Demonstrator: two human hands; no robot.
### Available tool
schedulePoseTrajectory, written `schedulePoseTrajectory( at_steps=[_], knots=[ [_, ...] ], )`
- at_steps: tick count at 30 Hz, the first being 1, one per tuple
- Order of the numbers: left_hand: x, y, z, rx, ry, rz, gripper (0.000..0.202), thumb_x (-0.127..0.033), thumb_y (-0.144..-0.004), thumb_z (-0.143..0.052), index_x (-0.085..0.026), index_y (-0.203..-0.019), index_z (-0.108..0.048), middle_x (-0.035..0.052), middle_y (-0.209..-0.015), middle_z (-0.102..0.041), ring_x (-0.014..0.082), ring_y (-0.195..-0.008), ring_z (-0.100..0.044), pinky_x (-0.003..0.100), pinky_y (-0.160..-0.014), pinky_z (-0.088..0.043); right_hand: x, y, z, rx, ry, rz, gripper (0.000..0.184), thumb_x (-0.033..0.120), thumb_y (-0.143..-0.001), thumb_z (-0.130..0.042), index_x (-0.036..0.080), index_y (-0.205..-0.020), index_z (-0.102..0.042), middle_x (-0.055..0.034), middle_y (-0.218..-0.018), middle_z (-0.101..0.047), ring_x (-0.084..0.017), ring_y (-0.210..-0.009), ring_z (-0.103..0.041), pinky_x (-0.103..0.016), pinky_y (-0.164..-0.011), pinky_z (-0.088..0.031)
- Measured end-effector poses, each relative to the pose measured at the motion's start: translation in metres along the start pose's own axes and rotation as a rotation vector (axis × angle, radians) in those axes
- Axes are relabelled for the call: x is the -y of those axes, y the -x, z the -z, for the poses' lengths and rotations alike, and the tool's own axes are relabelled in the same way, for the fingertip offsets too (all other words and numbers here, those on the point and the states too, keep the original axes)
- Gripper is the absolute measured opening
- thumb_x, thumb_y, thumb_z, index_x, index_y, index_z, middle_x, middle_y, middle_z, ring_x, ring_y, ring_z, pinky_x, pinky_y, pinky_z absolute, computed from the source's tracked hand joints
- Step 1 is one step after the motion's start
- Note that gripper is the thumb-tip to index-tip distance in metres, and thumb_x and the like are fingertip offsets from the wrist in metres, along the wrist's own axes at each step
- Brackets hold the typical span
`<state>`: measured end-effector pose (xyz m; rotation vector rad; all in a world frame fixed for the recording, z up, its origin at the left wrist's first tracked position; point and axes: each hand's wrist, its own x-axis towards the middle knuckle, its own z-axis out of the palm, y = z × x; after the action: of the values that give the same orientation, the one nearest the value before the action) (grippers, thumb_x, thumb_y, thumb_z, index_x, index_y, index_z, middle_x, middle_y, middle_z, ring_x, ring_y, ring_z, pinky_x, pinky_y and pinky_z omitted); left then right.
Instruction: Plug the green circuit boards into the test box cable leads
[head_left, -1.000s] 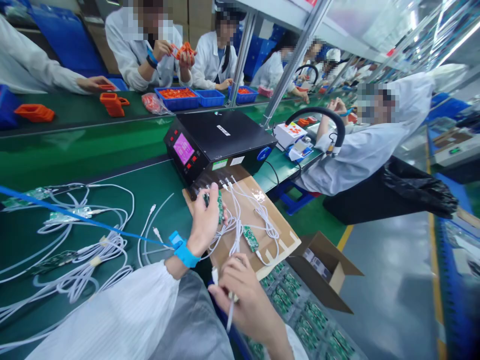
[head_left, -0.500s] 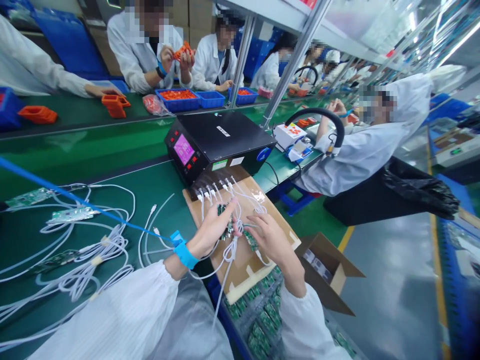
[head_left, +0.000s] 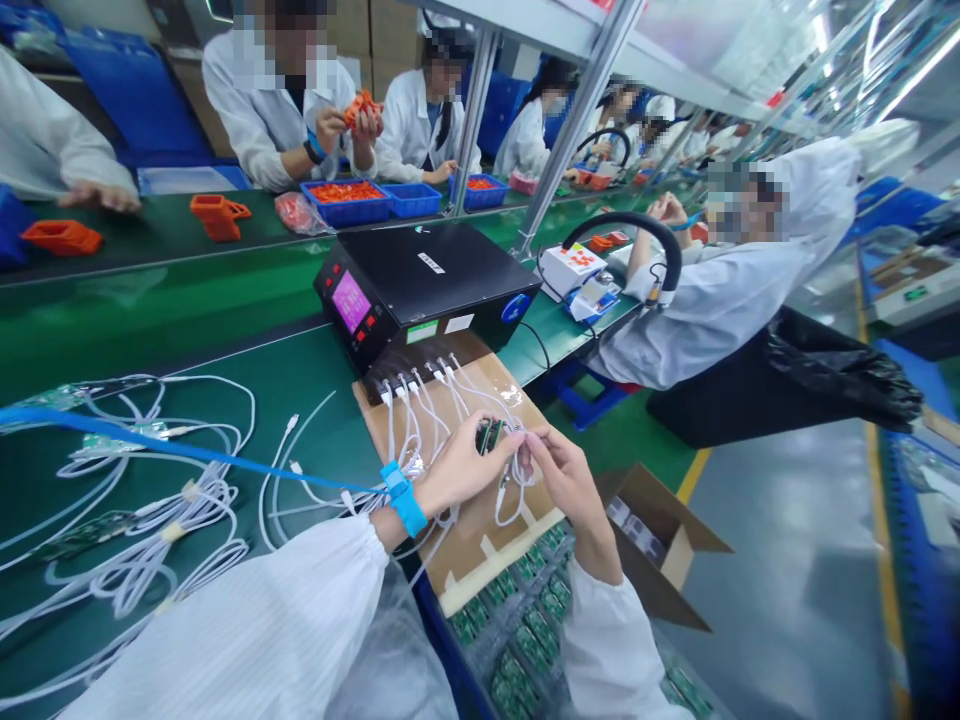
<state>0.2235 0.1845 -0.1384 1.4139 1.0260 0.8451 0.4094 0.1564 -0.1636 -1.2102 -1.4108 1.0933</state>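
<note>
My left hand (head_left: 469, 462), wearing a blue wrist strap (head_left: 405, 500), is closed around a small green circuit board (head_left: 490, 434). Its thumb points right and meets the fingertips of my right hand (head_left: 564, 472). That hand pinches thumb and forefinger at a white cable (head_left: 517, 472), whose loops hang just below; the exact spot gripped is partly hidden by the fingers. Both hands are over a brown cardboard sheet (head_left: 472, 570). Several white cables run from plugs along the front of a black tester box (head_left: 442, 270) with a lit pink screen.
Coiled white cables (head_left: 180, 540) with boards lie on the green bench at left. Under the cardboard sits a tray of green boards (head_left: 536, 640). An open carton (head_left: 667, 550) stands at right on the floor. Co-workers sit across a belt with orange parts (head_left: 217, 215).
My left hand has shifted right with the circuit board, turning its back up. My right fingers have gone from spread to pinched. A co-worker's hand at far left has left an orange part.
</note>
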Motion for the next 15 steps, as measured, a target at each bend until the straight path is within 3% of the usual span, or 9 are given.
schedulePoseTrajectory(
  at_steps=[4,8,11,13,15],
  knots=[
    [0.001,-0.002,-0.014,0.002,-0.008,-0.048,0.036,-0.057,-0.097,-0.06,-0.022,-0.103,-0.062,0.0029,-0.091,-0.074,0.0186,-0.088,-0.071,0.032,-0.085,-0.052,-0.003,0.002,-0.006,-0.003,-0.211,-0.025,0.041,0.058,-0.1,-0.059,0.022,-0.08,-0.057,0.0023,-0.067,-0.06,-0.012,-0.056,-0.056,-0.026,-0.056,-0.047],
    [0.002,-0.002,-0.022,0.009,0.022,-0.024,0.033,-0.055,-0.1,-0.056,-0.022,-0.097,-0.059,-0.0021,-0.073,-0.07,0.0158,-0.07,-0.07,0.029,-0.076,-0.052,-0.009,0.002,-0.007,0.033,-0.261,-0.054,0.041,0.055,-0.1,-0.059,0.021,-0.079,-0.061,0.001,-0.067,-0.06,-0.013,-0.06,-0.057,-0.027,-0.059,-0.047],
    [0.002,-0.002,-0.026,0.001,0.002,-0.032,0.031,-0.053,-0.1,-0.056,-0.022,-0.097,-0.06,-0.0028,-0.072,-0.07,0.0154,-0.068,-0.068,0.028,-0.073,-0.051,-0.015,0.001,-0.003,0.068,-0.324,-0.076,0.038,0.052,-0.099,-0.061,0.021,-0.079,-0.063,-0.0005,-0.069,-0.06,-0.015,-0.065,-0.058,-0.029,-0.063,-0.049],
    [0.003,-0.005,-0.026,-0.023,-0.046,-0.046,0.03,-0.051,-0.101,-0.055,-0.022,-0.097,-0.062,-0.0022,-0.073,-0.07,0.0156,-0.069,-0.067,0.028,-0.072,-0.05,-0.016,0.001,-0.001,0.082,-0.379,-0.07,0.036,0.052,-0.097,-0.063,0.021,-0.079,-0.064,-0.0025,-0.075,-0.062,-0.017,-0.07,-0.06,-0.032,-0.068,-0.052],
    [0.004,-0.011,-0.023,-0.105,-0.07,-0.043,0.032,-0.051,-0.101,-0.053,-0.021,-0.094,-0.063,-0.0015,-0.074,-0.069,0.0156,-0.07,-0.066,0.028,-0.072,-0.049,-0.014,0.003,0.003,0.096,-0.417,-0.013,0.038,0.057,-0.093,-0.063,0.02,-0.084,-0.068,-0.0075,-0.093,-0.067,-0.022,-0.083,-0.065,-0.038,-0.078,-0.055]
  ],
)
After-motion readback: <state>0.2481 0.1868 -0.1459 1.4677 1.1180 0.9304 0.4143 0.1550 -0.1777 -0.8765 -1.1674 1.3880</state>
